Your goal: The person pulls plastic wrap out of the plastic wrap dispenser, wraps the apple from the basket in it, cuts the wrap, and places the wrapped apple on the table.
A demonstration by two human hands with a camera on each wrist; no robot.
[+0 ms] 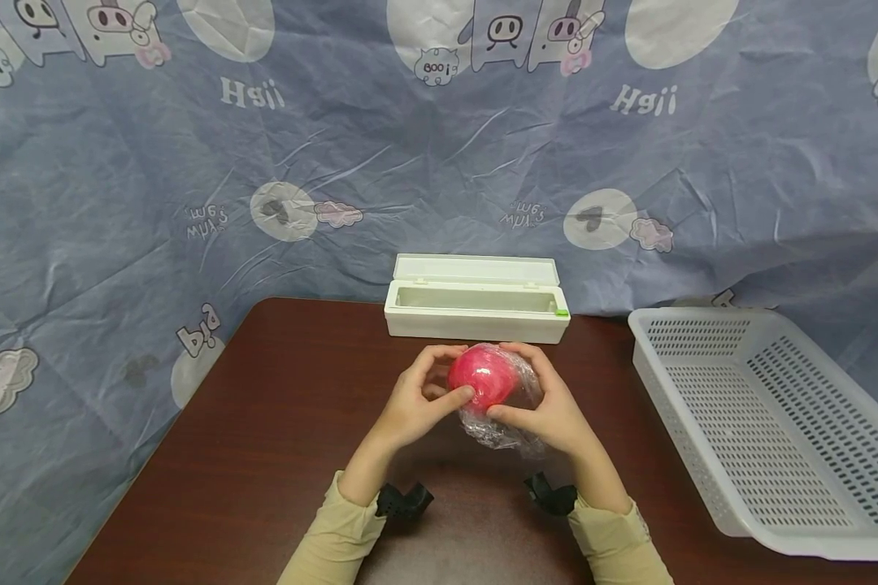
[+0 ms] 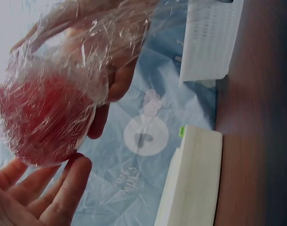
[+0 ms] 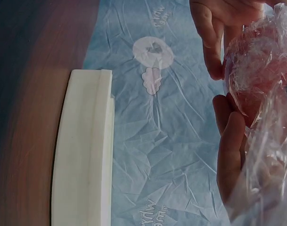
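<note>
A round, pinkish-red thing (image 1: pixel 483 375), covered in clear plastic film, is held up between both hands in front of the body. My left hand (image 1: pixel 419 398) grips its left side, thumb across the near face and fingers behind. On the other side my right hand (image 1: pixel 549 402) holds it through the film, thumb at the lower edge and fingers at the top. Loose, crumpled plastic film (image 1: pixel 499 431) bunches below and to the right. The left wrist view shows the film (image 2: pixel 98 61) stretching over the right hand. Wrapping hides what kind of thing the red one is.
At the back of the dark brown table (image 1: pixel 285 422) stands a long white box (image 1: pixel 475 325), lid raised, with a green tab at its right end. A white perforated plastic basket (image 1: pixel 684 422) occupies the right side. A printed blue-grey cloth (image 1: pixel 410 162) hangs behind.
</note>
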